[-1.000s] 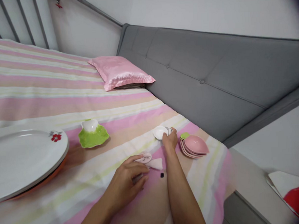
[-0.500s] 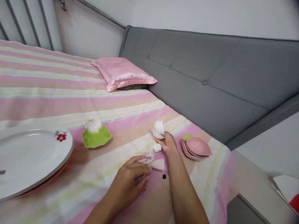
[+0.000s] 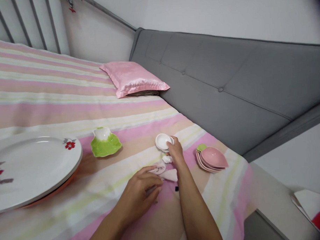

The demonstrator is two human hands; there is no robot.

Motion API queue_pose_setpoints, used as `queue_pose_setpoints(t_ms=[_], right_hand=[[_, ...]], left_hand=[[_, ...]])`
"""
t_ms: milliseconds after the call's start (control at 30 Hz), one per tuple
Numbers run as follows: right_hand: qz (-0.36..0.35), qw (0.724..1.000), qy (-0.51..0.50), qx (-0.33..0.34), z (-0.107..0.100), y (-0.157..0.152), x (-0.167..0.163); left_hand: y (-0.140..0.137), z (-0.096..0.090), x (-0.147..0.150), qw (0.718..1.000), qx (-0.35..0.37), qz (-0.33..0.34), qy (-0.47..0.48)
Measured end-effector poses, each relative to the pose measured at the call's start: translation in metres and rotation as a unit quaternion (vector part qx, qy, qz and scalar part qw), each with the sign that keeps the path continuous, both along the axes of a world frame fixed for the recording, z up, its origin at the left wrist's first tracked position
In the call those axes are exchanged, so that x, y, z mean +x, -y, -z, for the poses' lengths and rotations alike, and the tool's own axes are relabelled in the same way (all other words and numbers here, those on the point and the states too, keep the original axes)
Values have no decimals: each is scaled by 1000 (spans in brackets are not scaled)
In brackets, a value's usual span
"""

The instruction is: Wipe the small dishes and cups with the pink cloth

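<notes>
1. While the right hand grasps the small white dishes, its thumb lies over the rim of the uppermost one and its fingers go round the right side, partly hidden
2. The white dishes are nested, right of the middle of the scene, their hollow facing up; whether they rest on the striped bedspread or are slightly lifted, I cannot tell
3. The left hand, nearer and to the left, is loosely curled, its forefinger reaching over the left end of a pale pink cloth and its thumb standing apart; whether the hidden fingers clasp the cloth, I cannot tell
4. Between that bunched cloth and the dishes sits a crumpled white piece, and just on the near side of the cloth lies a small black piece, close to the right forearm
5. To the right of the right hand stands a stack of pink dishes with a green leaf at its far left corner
6. Well to the left, a green and white leaf-shaped dish lies by itself, and farther left and nearer are large flowered plates, stacked above something orange
7. At the far side, a pink pillow lies by the grey headboard
</notes>
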State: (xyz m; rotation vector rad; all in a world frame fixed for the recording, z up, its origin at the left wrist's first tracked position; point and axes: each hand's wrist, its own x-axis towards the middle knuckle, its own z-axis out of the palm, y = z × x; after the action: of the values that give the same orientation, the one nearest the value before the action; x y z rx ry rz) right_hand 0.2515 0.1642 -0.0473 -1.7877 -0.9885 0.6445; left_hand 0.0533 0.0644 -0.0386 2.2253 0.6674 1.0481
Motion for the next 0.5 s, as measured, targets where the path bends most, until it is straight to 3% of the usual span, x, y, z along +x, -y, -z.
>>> queue_pose_setpoints(t_ms=[233, 500], right_hand=[[66, 982, 167, -56, -11, 9, 18], [83, 960, 269, 7, -14, 10, 16]], left_hand=[[-1, 2, -2, 1000, -9, -8, -15], [0, 3, -2, 1000, -8, -8, -25]])
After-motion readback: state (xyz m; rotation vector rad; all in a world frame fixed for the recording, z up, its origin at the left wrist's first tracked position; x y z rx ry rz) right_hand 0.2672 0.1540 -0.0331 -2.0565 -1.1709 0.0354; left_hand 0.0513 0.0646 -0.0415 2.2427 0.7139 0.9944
